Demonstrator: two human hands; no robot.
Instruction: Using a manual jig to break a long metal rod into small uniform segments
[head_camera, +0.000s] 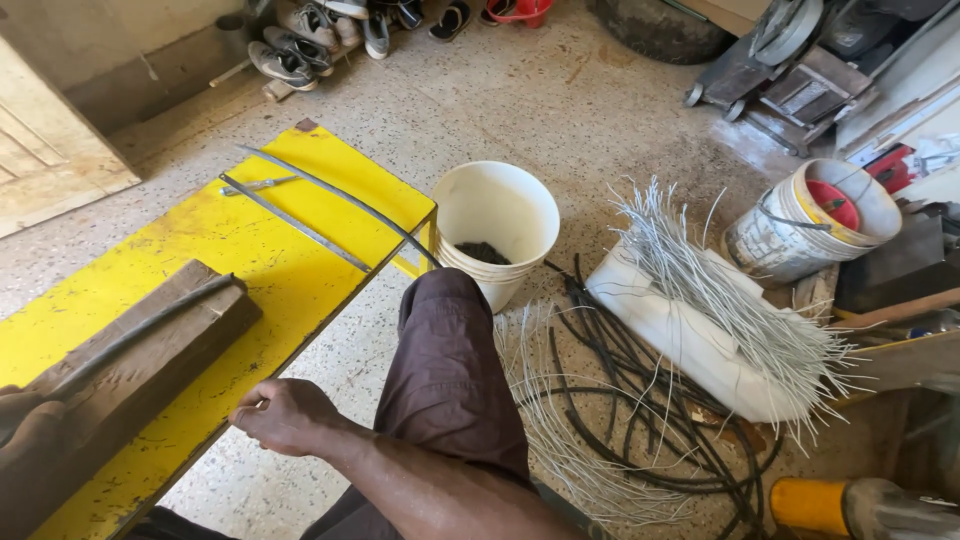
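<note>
Speckled floor under a yellow bench (250, 270); my right hand (285, 415) curls loosely at its edge, my left hand (25, 420) presses a dark strip (140, 335) onto a wood block (150, 350)

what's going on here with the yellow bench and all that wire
A person sits at a yellow bench. The right hand grips its near edge, while the left hand rests on a wooden block with a dark cable laid along it. Stripped white wires and black cables lie on the floor beside a white bucket.
</note>
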